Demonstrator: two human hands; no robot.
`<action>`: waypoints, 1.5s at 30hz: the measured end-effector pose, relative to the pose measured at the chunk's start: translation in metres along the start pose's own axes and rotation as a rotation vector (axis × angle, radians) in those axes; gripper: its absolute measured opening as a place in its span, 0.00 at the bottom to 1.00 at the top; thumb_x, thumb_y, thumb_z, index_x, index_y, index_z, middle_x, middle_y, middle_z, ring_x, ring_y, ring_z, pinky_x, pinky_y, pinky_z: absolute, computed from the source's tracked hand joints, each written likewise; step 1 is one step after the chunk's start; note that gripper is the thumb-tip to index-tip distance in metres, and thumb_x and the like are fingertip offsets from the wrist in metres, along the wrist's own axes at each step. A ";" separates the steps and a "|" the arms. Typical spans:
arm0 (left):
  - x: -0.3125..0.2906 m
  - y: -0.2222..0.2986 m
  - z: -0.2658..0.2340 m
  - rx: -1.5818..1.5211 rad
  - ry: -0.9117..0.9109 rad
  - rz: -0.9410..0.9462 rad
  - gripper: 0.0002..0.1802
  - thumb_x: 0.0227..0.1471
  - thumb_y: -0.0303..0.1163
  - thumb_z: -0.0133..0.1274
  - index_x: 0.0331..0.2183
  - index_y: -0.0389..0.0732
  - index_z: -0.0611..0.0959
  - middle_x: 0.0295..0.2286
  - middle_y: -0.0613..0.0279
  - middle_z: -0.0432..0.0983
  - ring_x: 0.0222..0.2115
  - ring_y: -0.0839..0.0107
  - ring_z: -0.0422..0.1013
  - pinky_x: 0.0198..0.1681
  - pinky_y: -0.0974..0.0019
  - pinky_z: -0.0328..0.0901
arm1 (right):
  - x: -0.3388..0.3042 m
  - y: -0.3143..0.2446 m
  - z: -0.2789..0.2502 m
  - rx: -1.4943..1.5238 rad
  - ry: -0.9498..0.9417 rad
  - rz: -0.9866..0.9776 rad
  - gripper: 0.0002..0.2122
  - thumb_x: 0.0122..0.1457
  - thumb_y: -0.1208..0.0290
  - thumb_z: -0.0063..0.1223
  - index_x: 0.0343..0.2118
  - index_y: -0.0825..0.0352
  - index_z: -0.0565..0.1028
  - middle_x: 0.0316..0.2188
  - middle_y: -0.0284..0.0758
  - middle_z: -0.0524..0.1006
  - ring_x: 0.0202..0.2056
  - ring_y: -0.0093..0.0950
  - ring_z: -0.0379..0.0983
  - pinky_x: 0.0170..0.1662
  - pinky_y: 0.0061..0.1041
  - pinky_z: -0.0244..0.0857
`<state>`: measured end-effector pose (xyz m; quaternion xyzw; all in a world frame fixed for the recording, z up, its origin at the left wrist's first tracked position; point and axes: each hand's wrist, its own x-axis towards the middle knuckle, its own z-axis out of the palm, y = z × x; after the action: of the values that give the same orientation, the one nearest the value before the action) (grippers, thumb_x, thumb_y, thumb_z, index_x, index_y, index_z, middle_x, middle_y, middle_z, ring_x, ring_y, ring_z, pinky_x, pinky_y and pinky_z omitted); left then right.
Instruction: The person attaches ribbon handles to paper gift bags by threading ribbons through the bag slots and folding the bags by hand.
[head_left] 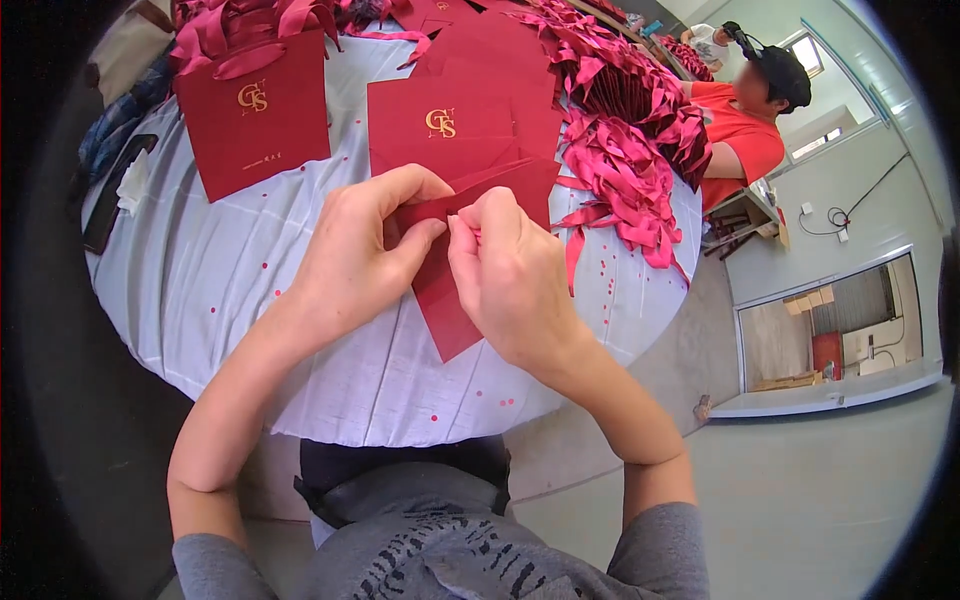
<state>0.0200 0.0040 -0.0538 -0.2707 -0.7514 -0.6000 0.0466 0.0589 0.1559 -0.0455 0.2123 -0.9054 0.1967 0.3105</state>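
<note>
A dark red paper bag [446,312] lies tilted in front of me, partly covered by my hands. My left hand [365,240] grips its upper edge, with the thumb on the near face and the fingers over the top. Close beside that thumb, my right hand [508,262] is closed in a pinch against the bag. A sliver of pink ribbon [477,237] shows between the right fingers; most of it is hidden. Just beyond lies a flat stack of red bags [405,112] with a gold emblem.
A finished-looking red bag with ribbon handle [265,130] lies at the far left. Ribboned bags [630,190] are heaped at the right. Small red paper dots dot the white tablecloth [340,400]. A phone-like dark object [115,200] lies at the left edge. A person in orange [740,135] sits at right.
</note>
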 end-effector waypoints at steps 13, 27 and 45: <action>0.002 0.008 -0.003 0.012 -0.033 0.067 0.09 0.46 0.19 0.54 0.34 0.33 0.77 0.23 0.56 0.76 0.18 0.75 0.65 0.23 0.71 0.61 | 0.000 0.009 -0.016 0.102 -0.072 0.068 0.10 0.51 0.73 0.57 0.33 0.66 0.68 0.26 0.38 0.69 0.30 0.36 0.70 0.31 0.34 0.64; -0.008 0.056 -0.009 0.445 -0.084 0.504 0.12 0.40 0.18 0.59 0.31 0.39 0.76 0.26 0.63 0.76 0.19 0.68 0.65 0.28 0.67 0.58 | 0.048 0.019 -0.093 0.477 -0.651 0.091 0.05 0.56 0.74 0.54 0.31 0.70 0.77 0.24 0.32 0.71 0.27 0.22 0.67 0.30 0.21 0.60; -0.020 0.055 0.003 0.396 -0.042 0.449 0.12 0.41 0.18 0.58 0.32 0.39 0.77 0.23 0.62 0.76 0.16 0.68 0.67 0.22 0.67 0.58 | 0.076 0.014 -0.103 0.410 -0.916 0.179 0.10 0.50 0.71 0.53 0.28 0.74 0.79 0.17 0.33 0.75 0.21 0.19 0.69 0.26 0.22 0.64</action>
<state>0.0630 0.0076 -0.0145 -0.4281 -0.7760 -0.4106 0.2144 0.0469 0.1979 0.0758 0.2548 -0.9061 0.2828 -0.1843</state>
